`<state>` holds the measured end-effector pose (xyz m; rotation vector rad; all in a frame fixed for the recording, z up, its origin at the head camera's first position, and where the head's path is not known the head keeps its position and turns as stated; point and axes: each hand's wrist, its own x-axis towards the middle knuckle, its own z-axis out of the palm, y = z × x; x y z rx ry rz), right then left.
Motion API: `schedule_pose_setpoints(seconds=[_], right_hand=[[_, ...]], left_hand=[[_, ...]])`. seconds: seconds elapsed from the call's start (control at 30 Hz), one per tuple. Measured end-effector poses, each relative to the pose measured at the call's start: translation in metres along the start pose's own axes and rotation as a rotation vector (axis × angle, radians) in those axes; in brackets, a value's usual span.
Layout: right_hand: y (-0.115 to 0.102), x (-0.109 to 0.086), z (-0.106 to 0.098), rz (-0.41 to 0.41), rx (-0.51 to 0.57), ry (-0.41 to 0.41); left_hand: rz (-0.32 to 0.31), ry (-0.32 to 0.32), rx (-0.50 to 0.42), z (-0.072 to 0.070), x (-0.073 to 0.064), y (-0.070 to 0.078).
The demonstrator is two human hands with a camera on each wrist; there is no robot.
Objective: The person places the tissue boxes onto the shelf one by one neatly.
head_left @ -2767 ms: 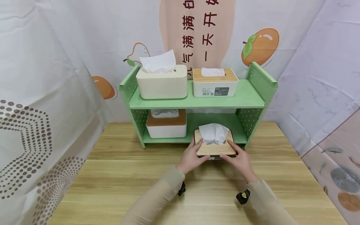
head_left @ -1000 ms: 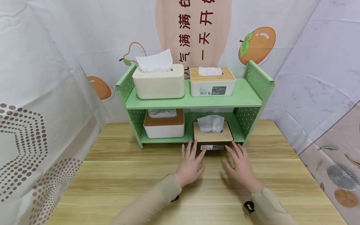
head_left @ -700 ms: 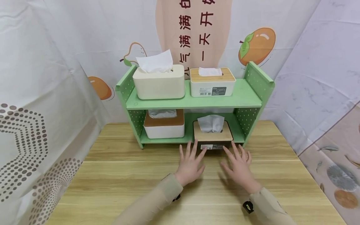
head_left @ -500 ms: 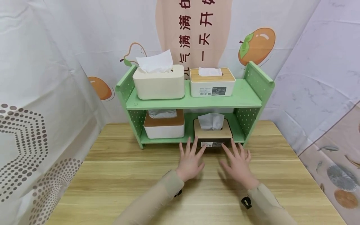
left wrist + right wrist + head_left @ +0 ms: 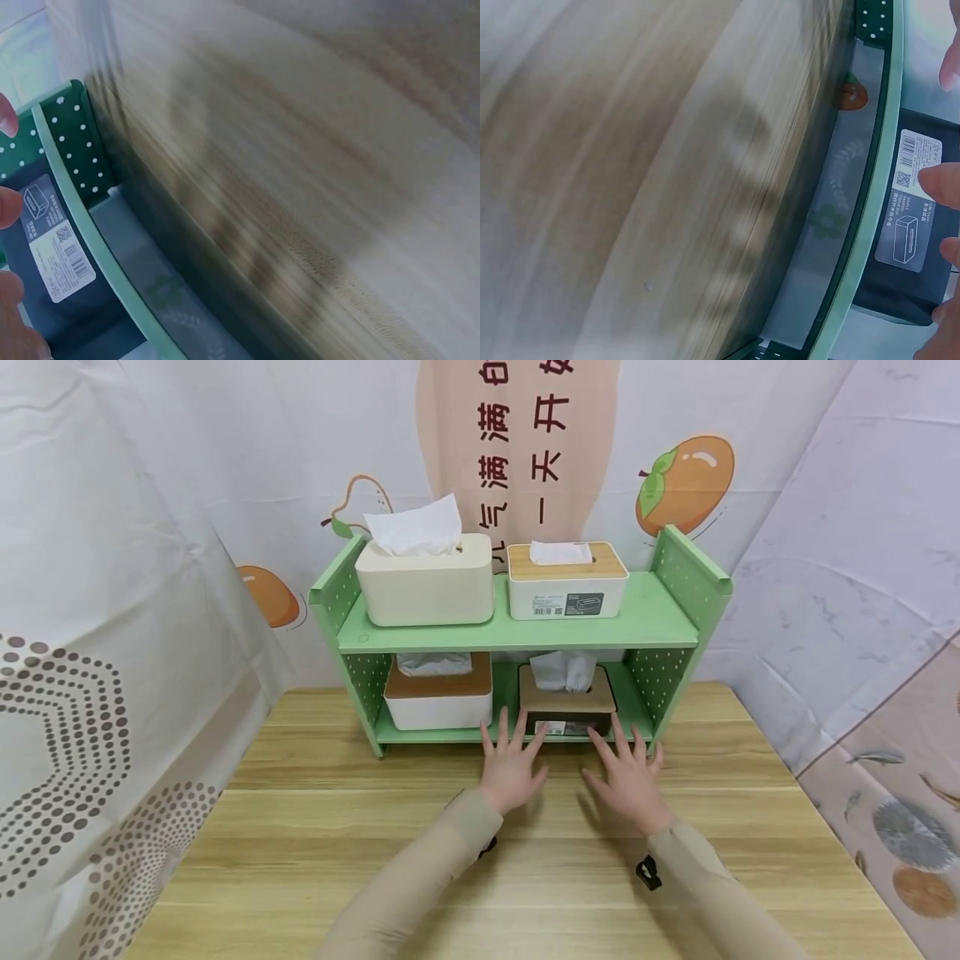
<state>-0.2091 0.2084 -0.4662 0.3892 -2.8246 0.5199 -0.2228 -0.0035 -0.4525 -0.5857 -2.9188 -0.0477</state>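
Observation:
A black tissue box (image 5: 532, 723) with a light wooden lid and a tissue sticking up stands on the right of the lower shelf. Its labelled front faces me in both wrist views. My left hand (image 5: 512, 772) has its fingers spread, with the fingertips at the left part of the box's front. Fingers spread too, my right hand (image 5: 628, 781) reaches to the right part of the front. In the right wrist view, some fingers (image 5: 943, 184) overlap the label. Neither hand curls round anything.
The green two-tier shelf (image 5: 420, 637) stands at the back of the wooden table (image 5: 337, 827). On its upper board are a cream tissue box (image 5: 426, 592) and a white one with a wooden lid (image 5: 567, 589). A brown-lidded white tissue box (image 5: 438, 710) sits lower left.
The hands earlier gripped the black tissue box by its sides, then let go and spread their fingers at its front. The box has slid back deeper onto the lower shelf, the hands following.

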Motion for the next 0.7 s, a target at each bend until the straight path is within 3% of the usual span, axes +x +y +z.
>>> schedule_pose_setpoints(seconds=[0.4, 0.57, 0.7], right_hand=[[0.004, 0.014, 0.000, 0.028, -0.016, -0.030], [0.003, 0.010, -0.004, 0.046, 0.020, 0.043], [0.004, 0.005, -0.007, 0.059, 0.035, 0.107]], left_hand=[[-0.017, -0.036, -0.036, 0.005, 0.014, -0.003], [-0.021, -0.057, -0.026, 0.002, 0.011, -0.004], [-0.009, -0.026, -0.059, -0.006, 0.004, -0.005]])
